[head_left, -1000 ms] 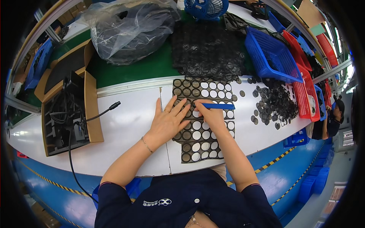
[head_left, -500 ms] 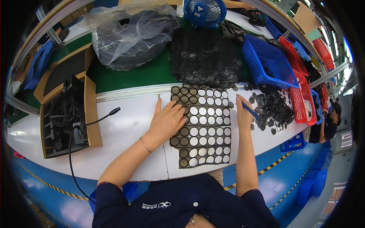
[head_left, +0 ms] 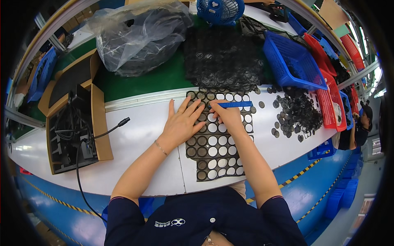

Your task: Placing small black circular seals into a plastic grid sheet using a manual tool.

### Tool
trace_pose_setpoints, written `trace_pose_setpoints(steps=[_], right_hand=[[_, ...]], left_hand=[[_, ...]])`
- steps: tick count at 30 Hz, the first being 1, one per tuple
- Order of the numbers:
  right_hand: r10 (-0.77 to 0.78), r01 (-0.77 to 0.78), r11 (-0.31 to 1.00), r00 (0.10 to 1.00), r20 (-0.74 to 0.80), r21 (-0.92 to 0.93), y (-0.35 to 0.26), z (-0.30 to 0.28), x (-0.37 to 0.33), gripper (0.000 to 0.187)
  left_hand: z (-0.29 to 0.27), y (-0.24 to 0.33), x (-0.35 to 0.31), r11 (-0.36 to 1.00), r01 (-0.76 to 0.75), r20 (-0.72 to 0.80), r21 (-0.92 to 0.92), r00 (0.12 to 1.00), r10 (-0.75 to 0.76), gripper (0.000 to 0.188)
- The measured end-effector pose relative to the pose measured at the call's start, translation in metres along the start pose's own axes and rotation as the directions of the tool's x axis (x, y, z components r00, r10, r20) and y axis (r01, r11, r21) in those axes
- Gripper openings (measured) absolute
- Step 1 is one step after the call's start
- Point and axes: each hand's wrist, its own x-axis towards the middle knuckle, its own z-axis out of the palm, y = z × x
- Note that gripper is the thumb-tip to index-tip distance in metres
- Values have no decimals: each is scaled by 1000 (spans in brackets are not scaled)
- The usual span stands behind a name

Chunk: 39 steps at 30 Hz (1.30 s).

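Observation:
Dark sheets [head_left: 202, 152] with rows of ring-edged circles lie on the white table. Toward their left side the circles are filled dark; the others show white. My left hand [head_left: 179, 124] rests flat on the upper left part, fingers spread. Pinched in my right hand [head_left: 230, 119] is a slim blue-handled tool [head_left: 237, 104], its handle pointing right. That hand's fingertips are over the upper rows, near the border between dark and white circles. The tool's tip is hidden by the fingers. Loose black discs [head_left: 297, 112] are heaped to the right.
At the left stands a cardboard box [head_left: 102, 135] of black cables and parts. Behind lie a clear plastic bag [head_left: 139, 41], a pile of black sheets [head_left: 221, 57] and a blue fan [head_left: 217, 10]. Blue [head_left: 287, 69] and red baskets [head_left: 328, 98] line the right. Another person [head_left: 359, 129] is farther right.
My right hand has moved left with the blue-handled tool, from beside the disc heap onto the upper rows of the sheets. My left hand stays on the sheets, its fingers more spread.

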Motion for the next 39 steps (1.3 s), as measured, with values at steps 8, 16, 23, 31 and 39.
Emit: trace_pose_setpoints(steps=[8, 16, 23, 31, 39], right_hand=[[-18, 17, 997, 1000, -10, -74, 1, 0, 1, 23], [-718, 443, 241, 680, 149, -864, 6, -18, -7, 12], [-183, 145, 981, 907, -379, -127, -8, -95, 0, 30], [-84, 83, 994, 997, 3, 74, -2, -9, 30, 30], [-8, 7, 999, 1000, -4, -47, -11, -3, 27, 30]], left_hand=[[-2, 1, 1, 1000, -5, 6, 3, 1000, 5, 57], [-3, -1, 0, 1000, 1, 5, -14, 1000, -1, 56], [-2, 0, 1, 999, 12, -34, -30, 999, -13, 59], [-3, 1, 5, 998, 42, -27, -37, 999, -43, 69], [-5, 1, 3, 999, 32, -35, -30, 999, -33, 67]])
